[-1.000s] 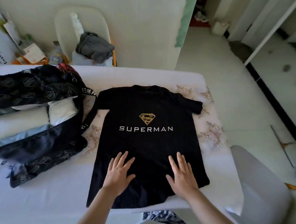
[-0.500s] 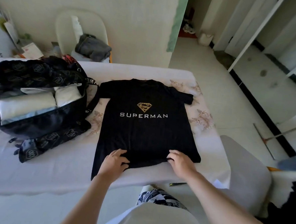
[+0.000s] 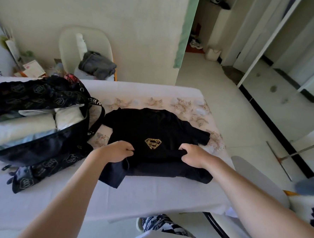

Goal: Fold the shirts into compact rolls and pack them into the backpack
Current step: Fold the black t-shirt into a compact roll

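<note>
White cloth covers the counter (image 3: 133,196) nearest us, and on it lies the black cotton T-shirt with the gold shield emblem (image 3: 152,126), which we take as our landmark. At the shirt's near end we have its hem turned up toward the chest. Our left hand (image 3: 116,151) pinches the doubled fabric on the shirt's left side and our right hand (image 3: 193,156) on its right, each grip closed with fingers curled round the fold just below the emblem.

We judge this to be the start of the roll; the sleeves are not yet folded in. The next move calls for keeping both sides level and the fold tight.

Left of the shirt, just beside its sleeve, the open black patterned fabric backpack (image 3: 46,149) already holds pale rolled shirts (image 3: 23,129). Beyond the shirt stands a white moulded chair (image 3: 68,45) with a crumpled grey garment (image 3: 97,67).
</note>
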A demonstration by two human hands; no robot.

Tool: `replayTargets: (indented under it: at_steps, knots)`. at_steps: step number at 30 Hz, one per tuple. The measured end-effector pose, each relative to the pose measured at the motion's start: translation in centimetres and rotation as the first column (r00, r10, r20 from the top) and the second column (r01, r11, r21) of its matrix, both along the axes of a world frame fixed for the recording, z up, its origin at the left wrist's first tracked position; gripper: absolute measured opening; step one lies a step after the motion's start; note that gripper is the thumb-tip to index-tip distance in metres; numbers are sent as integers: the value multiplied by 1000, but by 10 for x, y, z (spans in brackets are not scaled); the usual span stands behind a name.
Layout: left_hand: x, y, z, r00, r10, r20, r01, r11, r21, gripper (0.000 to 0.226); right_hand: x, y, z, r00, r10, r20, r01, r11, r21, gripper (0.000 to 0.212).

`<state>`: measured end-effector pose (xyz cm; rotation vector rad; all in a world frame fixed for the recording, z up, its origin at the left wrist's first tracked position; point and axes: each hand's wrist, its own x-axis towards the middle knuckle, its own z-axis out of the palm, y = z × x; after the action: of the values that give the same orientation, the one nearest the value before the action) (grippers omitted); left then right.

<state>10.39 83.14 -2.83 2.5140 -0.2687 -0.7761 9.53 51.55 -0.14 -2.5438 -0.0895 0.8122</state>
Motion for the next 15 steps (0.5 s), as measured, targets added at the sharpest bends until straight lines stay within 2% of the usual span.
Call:
replayTargets:
  at_steps: [3, 5, 7, 8, 9, 10, 11, 13, 14, 15]
  knots:
    - [49, -8, 10, 995, 26, 92, -29, 999, 29, 21, 44, -3, -1, 992, -68, 109, 64, 997, 36, 39]
    - [86, -14, 18, 961, 146, 235, -158, 987, 30, 26, 80, -2, -7, 934, -118, 337, 118, 993, 22, 45]
    - [112, -24, 23, 841, 281, 463, -314, 949, -6, 28, 110, 3, -18, 792, -76, 606, 162, 983, -89, 56]
    - [121, -31, 22, 757, 330, 564, -363, 930, -58, 29, 120, 6, -25, 750, -43, 660, 183, 972, -145, 62]
    - [125, -39, 21, 688, 377, 620, -381, 915, -134, 29, 126, 9, -31, 750, -22, 661, 183, 967, -177, 64]
    - [127, -47, 16, 662, 409, 628, -364, 908, -208, 27, 128, 11, -40, 776, -2, 630, 158, 969, -192, 61]
    - [125, -53, 7, 688, 407, 600, -316, 913, -257, 25, 126, 12, -52, 808, 23, 589, 116, 973, -198, 57]
    - [113, -60, -21, 837, 291, 462, -191, 949, -252, 20, 114, 12, -77, 864, 92, 495, 10, 980, -200, 55]
    - [105, -59, -39, 913, 184, 365, -125, 976, -179, 21, 107, 11, -89, 887, 128, 443, -48, 981, -189, 57]
    - [97, -55, -57, 963, 66, 262, -54, 997, -51, 33, 100, 10, -101, 917, 152, 369, -95, 981, -167, 63]
